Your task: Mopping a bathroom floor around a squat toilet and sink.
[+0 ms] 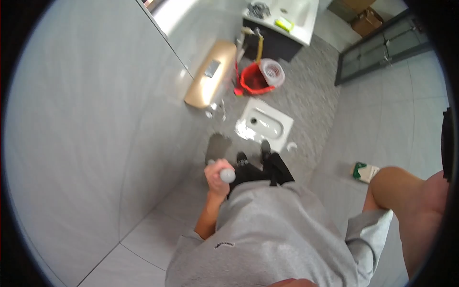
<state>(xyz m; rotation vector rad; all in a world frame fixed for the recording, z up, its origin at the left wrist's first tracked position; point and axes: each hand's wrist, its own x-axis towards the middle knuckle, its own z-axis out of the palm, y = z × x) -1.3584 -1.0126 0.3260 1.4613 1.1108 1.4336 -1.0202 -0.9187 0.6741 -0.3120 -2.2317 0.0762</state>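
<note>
My left hand [218,175] is closed around a handle with a rounded pale grey end [227,175], in front of my left thigh. Below it on the floor lies a dark grey rectangular patch [218,145]; whether it is a mop head or a wet spot I cannot tell. My right arm is bent up at the right edge, and its hand is out of view. A white ceramic squat toilet [267,125] is set in the floor just beyond my shoes. Past it stands a red bucket [252,80] with a white wringer basket [272,71] on its rim.
A gold-coloured cistern [204,89] hangs on the left tiled wall. Further off are a white washbasin [304,21] with a grey cloth [259,10] and a yellow-green packet [285,24], a dark-framed glass door [398,41] and cardboard boxes [367,22]. A tissue pack [367,173] is at the right wall.
</note>
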